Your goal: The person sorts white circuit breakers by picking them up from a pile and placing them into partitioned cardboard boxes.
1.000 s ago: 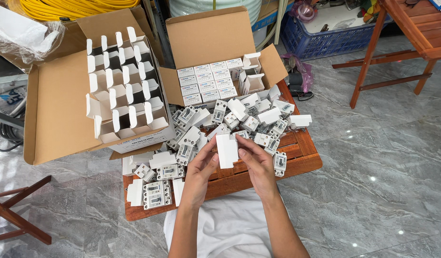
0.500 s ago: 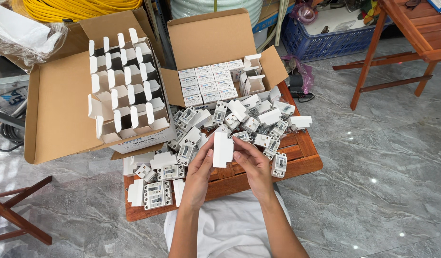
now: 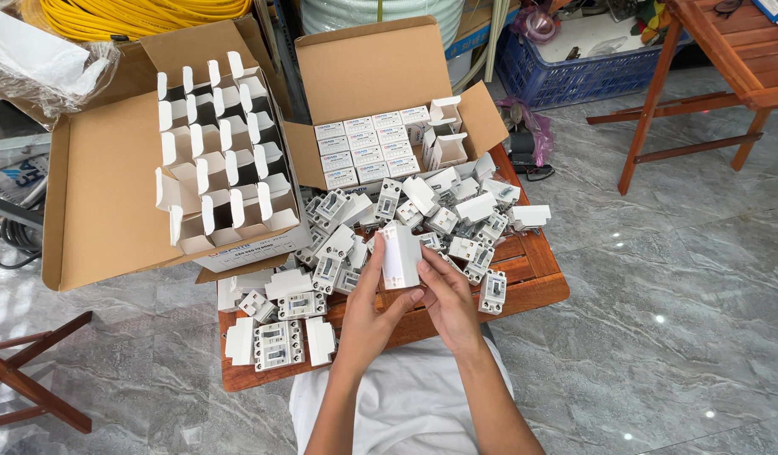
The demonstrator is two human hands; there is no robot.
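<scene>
Both hands hold one small white carton (image 3: 400, 254) upright over the low wooden table (image 3: 536, 282). My left hand (image 3: 370, 313) grips its left side and bottom, and my right hand (image 3: 446, 299) holds its right side. Just beyond the carton lies a heap of grey-white electrical devices (image 3: 439, 219) mixed with small white cartons. A few more devices (image 3: 278, 341) sit at the table's near left corner.
A big open cardboard box (image 3: 94, 202) with open white cartons stands at the left. Another open box (image 3: 380, 93) with packed white cartons stands behind the heap. A blue crate (image 3: 574, 76), wooden furniture (image 3: 726, 67), yellow cable coils (image 3: 128, 17) and marble floor surround the table.
The white carton has been turned upright and shifted slightly left in my hands. Both hands stay on it.
</scene>
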